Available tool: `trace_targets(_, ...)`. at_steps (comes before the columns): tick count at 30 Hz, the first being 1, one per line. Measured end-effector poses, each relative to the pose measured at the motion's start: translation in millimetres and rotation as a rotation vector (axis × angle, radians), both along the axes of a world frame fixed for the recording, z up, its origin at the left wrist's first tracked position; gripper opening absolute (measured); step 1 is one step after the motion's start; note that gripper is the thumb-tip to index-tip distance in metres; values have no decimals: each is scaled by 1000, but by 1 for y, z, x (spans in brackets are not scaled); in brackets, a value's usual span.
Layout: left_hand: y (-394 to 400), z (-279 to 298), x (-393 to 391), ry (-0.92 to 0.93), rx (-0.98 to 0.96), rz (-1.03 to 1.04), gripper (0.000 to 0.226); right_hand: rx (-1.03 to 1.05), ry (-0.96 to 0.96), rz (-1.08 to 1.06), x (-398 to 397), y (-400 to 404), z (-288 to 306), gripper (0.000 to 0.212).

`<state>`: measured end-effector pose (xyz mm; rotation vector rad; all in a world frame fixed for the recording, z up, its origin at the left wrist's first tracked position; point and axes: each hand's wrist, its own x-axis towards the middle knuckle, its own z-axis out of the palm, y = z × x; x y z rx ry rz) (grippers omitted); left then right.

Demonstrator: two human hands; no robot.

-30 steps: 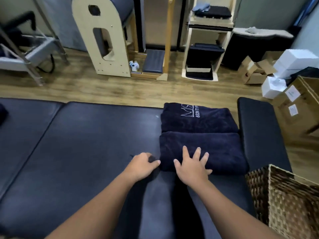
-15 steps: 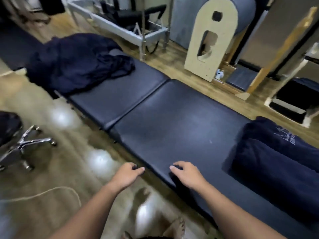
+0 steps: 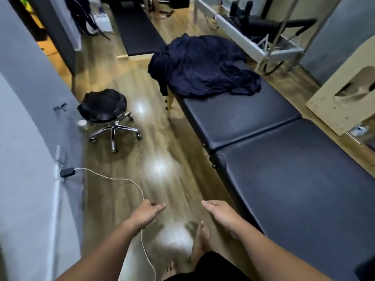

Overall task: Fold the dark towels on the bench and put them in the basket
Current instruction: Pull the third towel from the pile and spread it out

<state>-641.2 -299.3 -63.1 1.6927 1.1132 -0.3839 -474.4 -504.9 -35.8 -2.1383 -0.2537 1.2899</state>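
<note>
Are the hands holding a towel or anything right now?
No, nothing is held. The left hand and the right hand are both empty, hanging above the floor beside the bench. The pile of dark towels lies untouched at its far end.

The pile of towels is dark blue, almost black in the folds. The bench under it is black and a bit shiny. The floor is brown wood with long stripes and white spots of light. The stool has a black seat and shiny silver legs. A thin white cable lies on the floor. The wall is light grey. The wooden frame is pale tan. The mat far off is black.
</note>
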Motion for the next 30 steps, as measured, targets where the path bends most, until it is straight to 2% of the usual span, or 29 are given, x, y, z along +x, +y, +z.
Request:
trace_targets(5,43,-8,27,46,-33,26,26,28,55,67,43,53,-21,49)
trace_targets(10,96,0,88,71,70,-35,45,40,15,207,104,113,-27,57)
trace_targets(16,158,16,142,55,117,-45,38,49,10,339,167,177,-30,60)
trace_targets(21,209,12,168,80,84,-102,27,25,7,360,197,234,-33,61)
trace_targets(26,286,-15,215,79,19,-137,33,-11,16,315,230,299,-40,57)
trace_targets(30,350,-19,263,42,-4,-176,41,-107,30,225,260,349,-31,68)
